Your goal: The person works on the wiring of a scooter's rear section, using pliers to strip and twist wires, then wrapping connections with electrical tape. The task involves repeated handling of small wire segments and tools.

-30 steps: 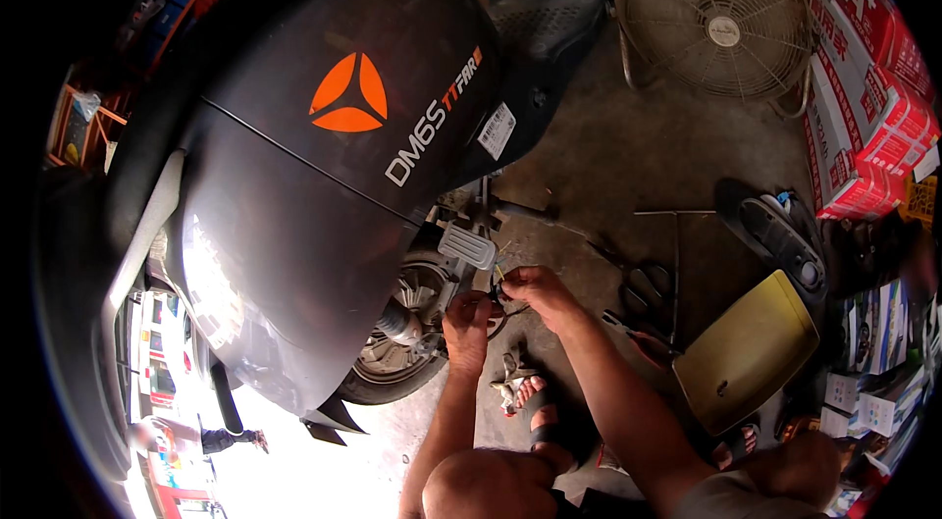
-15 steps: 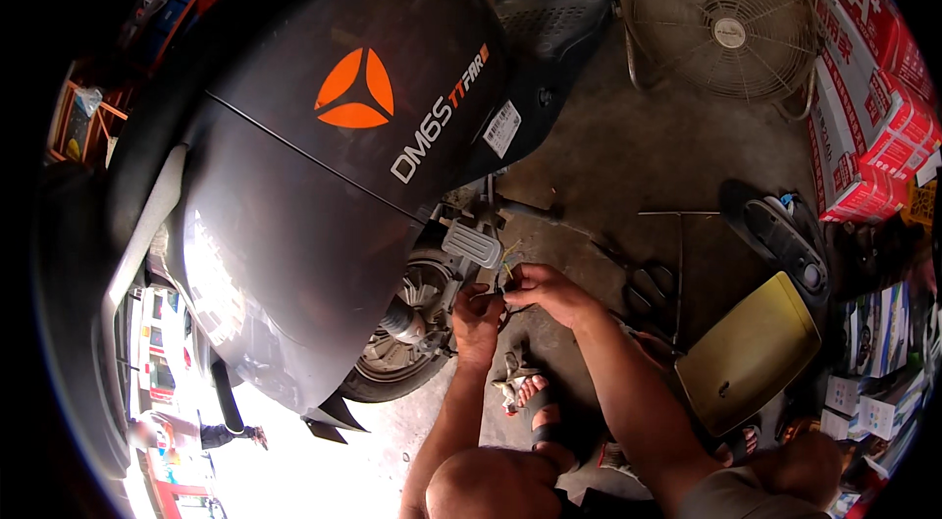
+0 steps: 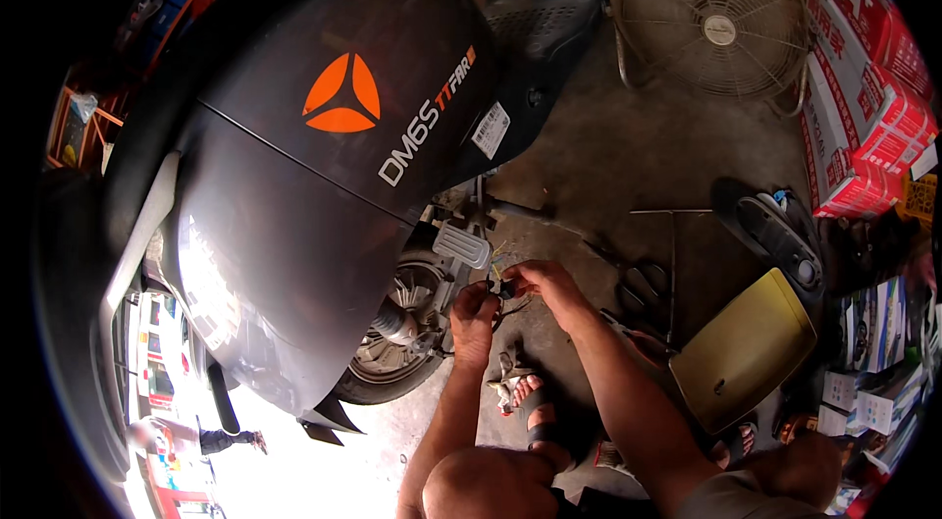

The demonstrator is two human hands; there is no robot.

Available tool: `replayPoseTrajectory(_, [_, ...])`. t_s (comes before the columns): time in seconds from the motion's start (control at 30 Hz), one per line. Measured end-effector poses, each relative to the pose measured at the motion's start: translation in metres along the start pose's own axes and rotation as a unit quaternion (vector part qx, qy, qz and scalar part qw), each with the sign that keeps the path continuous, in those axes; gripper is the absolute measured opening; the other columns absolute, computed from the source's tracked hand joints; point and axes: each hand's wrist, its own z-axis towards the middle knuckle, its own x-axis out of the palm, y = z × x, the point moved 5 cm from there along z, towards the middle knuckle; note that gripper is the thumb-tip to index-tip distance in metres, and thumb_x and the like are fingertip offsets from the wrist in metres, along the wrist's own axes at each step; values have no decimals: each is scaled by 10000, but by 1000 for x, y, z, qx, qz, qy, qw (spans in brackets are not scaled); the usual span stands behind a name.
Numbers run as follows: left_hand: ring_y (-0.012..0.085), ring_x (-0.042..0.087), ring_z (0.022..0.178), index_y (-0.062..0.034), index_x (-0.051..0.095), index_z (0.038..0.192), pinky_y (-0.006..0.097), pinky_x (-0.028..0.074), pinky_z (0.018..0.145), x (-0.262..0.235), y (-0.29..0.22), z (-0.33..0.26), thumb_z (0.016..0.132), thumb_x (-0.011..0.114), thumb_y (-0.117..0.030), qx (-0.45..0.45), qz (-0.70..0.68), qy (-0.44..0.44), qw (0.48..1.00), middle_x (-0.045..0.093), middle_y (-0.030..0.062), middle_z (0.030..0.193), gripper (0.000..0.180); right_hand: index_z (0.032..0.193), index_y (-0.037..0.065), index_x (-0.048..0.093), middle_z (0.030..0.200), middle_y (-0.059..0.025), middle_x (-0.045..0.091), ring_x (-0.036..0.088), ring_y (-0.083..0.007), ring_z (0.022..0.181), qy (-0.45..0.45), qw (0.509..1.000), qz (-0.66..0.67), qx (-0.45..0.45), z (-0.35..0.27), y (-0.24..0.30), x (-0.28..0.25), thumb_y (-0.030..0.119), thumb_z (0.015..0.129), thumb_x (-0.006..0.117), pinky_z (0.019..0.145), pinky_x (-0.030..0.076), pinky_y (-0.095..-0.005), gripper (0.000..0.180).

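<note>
a small dark wiring connector (image 3: 503, 289) with thin yellowish leads is pinched between the fingertips of the left hand (image 3: 474, 315) and the right hand (image 3: 542, 284), just beside the scooter's rear wheel hub (image 3: 397, 323) and below the grey foot peg (image 3: 461, 244). it is judged light, its wires limp and easily strained; it is best gripped by the stiff plastic body, not the leads.

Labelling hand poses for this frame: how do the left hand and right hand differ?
The left hand sits lower and nearer the scooter's rear wheel, fingers curled into a fist-like grip; the right hand sits higher, toward the open floor, fingers pinching forward. The left forearm rises almost straight from the lower edge; the right forearm comes in slanted from the lower right. Both are bare and meet at the small wires beside the wheel.
</note>
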Motion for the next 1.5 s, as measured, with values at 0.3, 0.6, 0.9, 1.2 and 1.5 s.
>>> replayPoseTrajectory(0.3, [71,518,643,5,620,1044,217,412,582,11,-4,3,863,650,-88,-1,-23,18,1000,612,7,787,205,936,-5,637,828,-47,648,586,-106,727,-100,962,-248,-51,10,-13,-3,155,884,662,655,490,-256,170])
replayPoseTrajectory(0.6, [69,521,640,-19,623,1037,212,405,576,9,-8,1,868,645,-90,-37,-45,25,998,609,-2,783,184,903,-22,629,822,-56,644,587,-112,685,-76,947,-310,-33,3,7,8,31,843,608,630,493,-262,83])
replayPoseTrajectory(0.9, [102,605,713,-26,612,1035,220,460,651,14,-7,2,893,638,-105,-58,-95,45,993,638,23,814,165,895,-16,655,814,-131,688,653,-190,776,-86,949,-299,-58,8,9,-14,58,794,621,708,507,-322,130])
replayPoseTrajectory(1.2, [69,533,692,-21,623,991,209,413,641,13,0,8,904,653,-121,-31,-60,96,993,614,-4,786,136,855,16,643,748,-80,665,612,-153,713,-70,954,-283,-68,-7,30,-3,92,832,661,669,489,-309,81])
replayPoseTrajectory(1.5, [57,480,653,-51,619,911,208,360,603,15,-2,7,900,644,-171,-76,-77,84,991,576,-24,737,123,868,19,632,805,-126,673,641,-229,761,-112,921,-346,-138,-1,40,-2,70,840,643,706,489,-337,60])
